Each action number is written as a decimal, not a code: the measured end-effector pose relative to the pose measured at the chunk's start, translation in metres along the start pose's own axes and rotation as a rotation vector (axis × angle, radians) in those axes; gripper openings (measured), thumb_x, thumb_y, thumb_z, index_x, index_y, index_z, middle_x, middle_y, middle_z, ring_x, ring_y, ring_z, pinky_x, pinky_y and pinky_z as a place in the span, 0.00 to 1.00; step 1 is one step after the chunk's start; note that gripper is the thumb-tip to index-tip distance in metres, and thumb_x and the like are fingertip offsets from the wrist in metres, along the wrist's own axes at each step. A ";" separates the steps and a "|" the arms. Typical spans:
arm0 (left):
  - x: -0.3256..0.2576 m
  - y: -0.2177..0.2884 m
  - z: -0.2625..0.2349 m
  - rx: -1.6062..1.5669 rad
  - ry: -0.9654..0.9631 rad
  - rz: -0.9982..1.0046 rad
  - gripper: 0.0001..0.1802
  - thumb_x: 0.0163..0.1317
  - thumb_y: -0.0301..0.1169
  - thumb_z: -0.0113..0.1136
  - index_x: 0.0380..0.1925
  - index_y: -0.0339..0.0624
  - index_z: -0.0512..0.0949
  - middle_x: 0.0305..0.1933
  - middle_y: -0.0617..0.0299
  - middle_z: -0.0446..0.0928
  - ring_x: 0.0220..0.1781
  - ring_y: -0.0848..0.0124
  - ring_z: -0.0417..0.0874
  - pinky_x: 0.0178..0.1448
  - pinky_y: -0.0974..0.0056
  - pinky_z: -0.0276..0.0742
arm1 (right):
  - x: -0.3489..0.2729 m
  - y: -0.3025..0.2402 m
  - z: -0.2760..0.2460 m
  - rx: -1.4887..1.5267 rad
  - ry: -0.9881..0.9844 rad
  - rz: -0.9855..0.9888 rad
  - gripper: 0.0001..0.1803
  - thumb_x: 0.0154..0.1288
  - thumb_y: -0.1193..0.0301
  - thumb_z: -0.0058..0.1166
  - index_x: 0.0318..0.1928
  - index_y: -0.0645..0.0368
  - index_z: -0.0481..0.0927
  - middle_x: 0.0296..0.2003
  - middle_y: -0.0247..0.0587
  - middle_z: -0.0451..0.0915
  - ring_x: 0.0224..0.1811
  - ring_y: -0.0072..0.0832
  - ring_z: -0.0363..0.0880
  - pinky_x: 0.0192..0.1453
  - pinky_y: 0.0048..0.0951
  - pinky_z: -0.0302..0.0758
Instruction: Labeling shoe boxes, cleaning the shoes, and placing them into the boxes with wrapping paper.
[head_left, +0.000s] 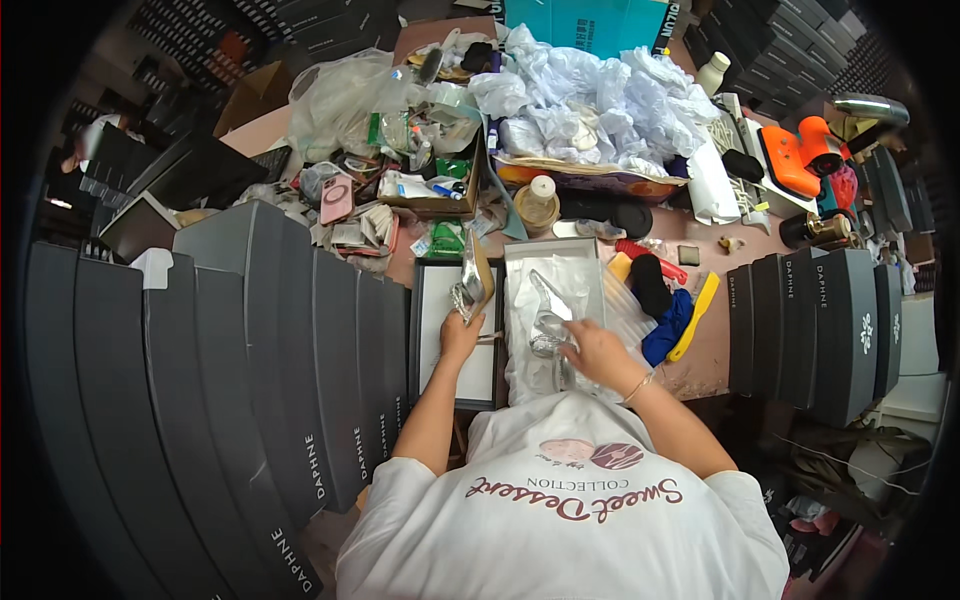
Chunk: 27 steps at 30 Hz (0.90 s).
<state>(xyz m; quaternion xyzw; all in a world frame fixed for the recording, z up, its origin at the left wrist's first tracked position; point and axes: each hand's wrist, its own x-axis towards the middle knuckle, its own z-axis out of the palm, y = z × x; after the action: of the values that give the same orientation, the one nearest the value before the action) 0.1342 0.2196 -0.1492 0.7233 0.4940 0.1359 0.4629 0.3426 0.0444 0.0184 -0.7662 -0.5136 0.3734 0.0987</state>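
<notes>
My left hand point(459, 338) is closed around a silver pointed-toe shoe point(472, 281), which it holds upright with its tan sole turned to the right. Under that hand lies a dark-edged box part point(430, 300) with a white inside. To the right, an open shoebox point(595, 255) lined with white tissue paper point(525, 375) holds a second silver shoe point(547, 302), its toe pointing away from me. My right hand point(603, 357) reaches over this shoe, thumb and forefinger apart, fingertips at its middle. Its other fingers are partly hidden.
Dark shoeboxes line the left point(250, 330) and right point(840, 330). Behind the work spot stand a carton of crumpled white plastic point(600, 100), a small box of odds and ends point(430, 200) and a jar point(538, 205). A yellow-handled brush point(697, 315) lies beside blue cloth point(668, 335).
</notes>
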 end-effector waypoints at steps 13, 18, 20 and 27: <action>-0.094 0.132 -0.077 -0.903 -0.400 -0.067 0.12 0.61 0.36 0.62 0.35 0.38 0.81 0.29 0.62 0.82 0.22 0.85 0.74 0.20 0.79 0.58 | -0.004 0.043 0.046 0.587 0.506 -0.004 0.14 0.57 0.80 0.42 0.43 0.64 0.75 0.39 0.51 0.78 0.40 0.42 0.78 0.46 0.35 0.75; -0.116 0.156 -0.042 -1.154 -0.439 -0.126 0.14 0.66 0.33 0.54 0.48 0.37 0.74 0.44 0.54 0.80 0.32 0.76 0.79 0.30 0.72 0.72 | -0.079 0.022 -0.026 1.660 0.262 -0.191 0.21 0.64 0.77 0.40 0.58 0.58 0.64 0.49 0.44 0.75 0.40 0.35 0.79 0.44 0.35 0.78; -0.123 0.167 -0.023 -1.248 -0.528 -0.142 0.15 0.68 0.33 0.50 0.51 0.38 0.72 0.51 0.51 0.76 0.39 0.70 0.79 0.42 0.64 0.77 | -0.087 -0.003 -0.044 1.876 0.004 -0.328 0.31 0.63 0.63 0.53 0.65 0.55 0.59 0.51 0.43 0.73 0.48 0.35 0.76 0.46 0.35 0.77; -0.146 0.178 -0.007 -1.124 -0.620 -0.346 0.15 0.66 0.31 0.55 0.50 0.38 0.73 0.45 0.53 0.78 0.39 0.72 0.81 0.39 0.69 0.81 | -0.073 0.017 -0.007 1.201 -0.031 -0.021 0.44 0.54 0.68 0.67 0.65 0.67 0.56 0.55 0.48 0.70 0.56 0.32 0.72 0.62 0.30 0.68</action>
<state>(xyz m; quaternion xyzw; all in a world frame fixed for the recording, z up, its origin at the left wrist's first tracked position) 0.1649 0.0858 0.0361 0.2877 0.3010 0.0824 0.9055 0.3452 -0.0246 0.0490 -0.5659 -0.2217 0.6082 0.5105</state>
